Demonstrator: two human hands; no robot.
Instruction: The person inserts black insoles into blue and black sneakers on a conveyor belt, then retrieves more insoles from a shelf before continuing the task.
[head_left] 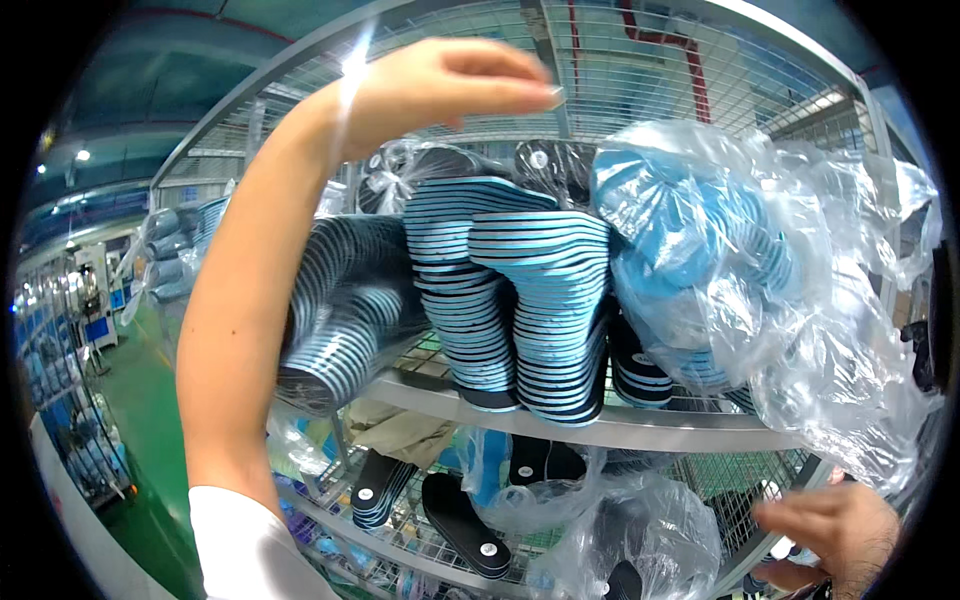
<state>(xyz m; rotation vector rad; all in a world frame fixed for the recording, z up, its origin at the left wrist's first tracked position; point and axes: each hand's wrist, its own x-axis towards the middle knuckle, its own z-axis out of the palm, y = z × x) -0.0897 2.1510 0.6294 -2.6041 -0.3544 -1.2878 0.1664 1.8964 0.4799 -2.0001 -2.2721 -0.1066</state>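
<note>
- Stacks of striped blue-and-black insoles (510, 300) fill the wire shelf (620, 432) at centre frame, standing on edge, tightly packed.
- Left hand (450, 85) hovers at top centre above them, fingers drawn together, holding nothing (no contact yet).
- Right hand (835, 530), lower right, fingers loosely curled, touches crumpled clear plastic bags (820, 300); more bagged insoles remain.

We face a grey wire rack (600, 430). Left of it we see a green floor (140, 420), blue-lit machines (95, 300) beyond, and ceiling lamps (82, 155). Above it, a red pipe (665, 40) crosses a teal ceiling (200, 50).
</note>
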